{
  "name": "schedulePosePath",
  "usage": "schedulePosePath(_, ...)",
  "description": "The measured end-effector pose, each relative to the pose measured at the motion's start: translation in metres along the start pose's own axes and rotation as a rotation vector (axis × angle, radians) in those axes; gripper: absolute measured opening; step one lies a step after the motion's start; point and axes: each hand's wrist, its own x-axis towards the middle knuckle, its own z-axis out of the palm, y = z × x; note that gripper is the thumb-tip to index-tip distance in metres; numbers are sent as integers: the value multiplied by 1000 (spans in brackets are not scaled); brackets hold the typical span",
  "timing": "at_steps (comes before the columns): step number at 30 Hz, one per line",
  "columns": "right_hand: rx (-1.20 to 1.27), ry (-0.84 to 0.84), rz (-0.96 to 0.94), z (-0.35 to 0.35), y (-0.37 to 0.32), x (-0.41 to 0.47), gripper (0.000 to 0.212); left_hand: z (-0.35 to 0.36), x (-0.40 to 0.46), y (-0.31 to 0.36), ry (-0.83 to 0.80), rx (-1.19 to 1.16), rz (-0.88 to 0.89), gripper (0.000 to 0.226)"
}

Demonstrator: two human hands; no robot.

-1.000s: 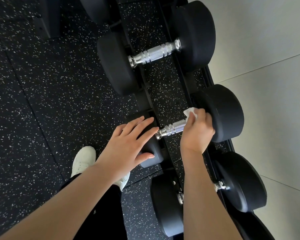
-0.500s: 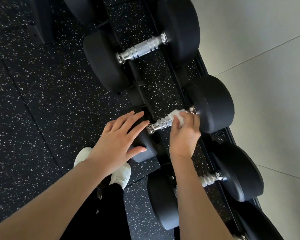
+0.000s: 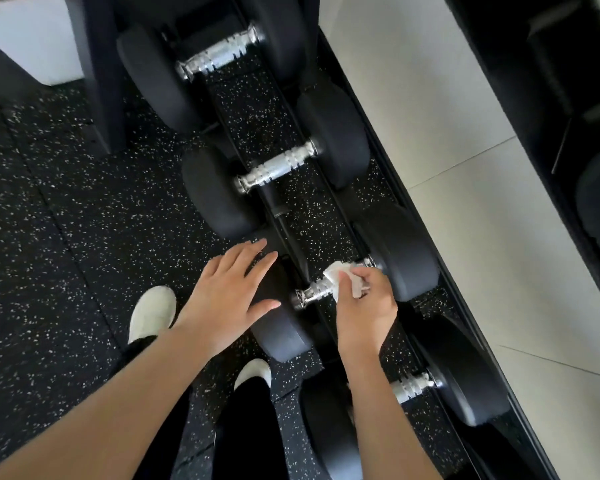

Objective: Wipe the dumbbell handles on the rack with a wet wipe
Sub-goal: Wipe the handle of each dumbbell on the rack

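Black dumbbells with chrome handles lie in a row on a low black rack (image 3: 426,237). My right hand (image 3: 364,306) presses a white wet wipe (image 3: 336,273) around the chrome handle (image 3: 312,292) of the third dumbbell from the far end. My left hand (image 3: 232,292) rests flat, fingers spread, on that dumbbell's near black head (image 3: 281,327). Beyond it lie two more dumbbells with bare handles, one in the middle (image 3: 278,166) and one at the far end (image 3: 222,57). A nearer dumbbell handle (image 3: 413,386) shows partly behind my right forearm.
Black speckled rubber flooring (image 3: 66,220) spreads to the left. Light tiles (image 3: 465,168) run along the rack's right side. My white shoes (image 3: 153,313) stand next to the rack. Dark equipment (image 3: 596,202) sits at the right edge, and a black post (image 3: 97,81) stands at the upper left.
My right hand slid the wipe along the handle from the far head toward its middle. The view tilted, bringing a further dumbbell and the right-side equipment into sight. My left hand stayed put.
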Motion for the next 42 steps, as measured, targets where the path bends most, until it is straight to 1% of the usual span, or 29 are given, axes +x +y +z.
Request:
schedulePosePath(3,88,-2,86,23,-27,13,8,-20,18,-25,32,33,7,67)
schedulePosePath(7,187,-5,165,64,-68,28,11,-41,44,-65,24,47,3,70)
schedulePosePath(10,255,52,243,93,-96,41,12,-50,59,-97,-10,52,-2,74)
schedulePosePath(15,350,254,384,128,-129,72,13,-55,80,-130,-66,28,36,77)
schedulePosePath(20,499,531,586,152,-149,98,10,-49,86,-139,-47,-58,61,76)
schedulePosePath(23,545,571,676,163,-159,106,10,-45,83,-141,-46,-82,63,80)
schedulePosePath(26,478,532,672,168,-157,109,11,-43,83,-142,-53,-79,70,84)
schedulePosePath(29,400,439,639,166,-149,102,11,-43,84,-143,-54,-80,73,84)
schedulePosePath(31,349,332,584,166,-143,90,11,-43,83,-142,-51,-87,63,84)
schedulePosePath(34,206,101,464,168,-135,62,7,-42,82,-140,-48,-118,60,87)
schedulePosePath(36,149,-16,401,172,-129,45,8,-41,82,-140,-53,-130,64,90)
schedulePosePath(39,162,-105,426,172,-122,38,10,-39,82,-139,-57,-119,56,91)
schedulePosePath(42,188,-158,467,169,-117,45,15,-38,81,-135,-43,-126,26,91)
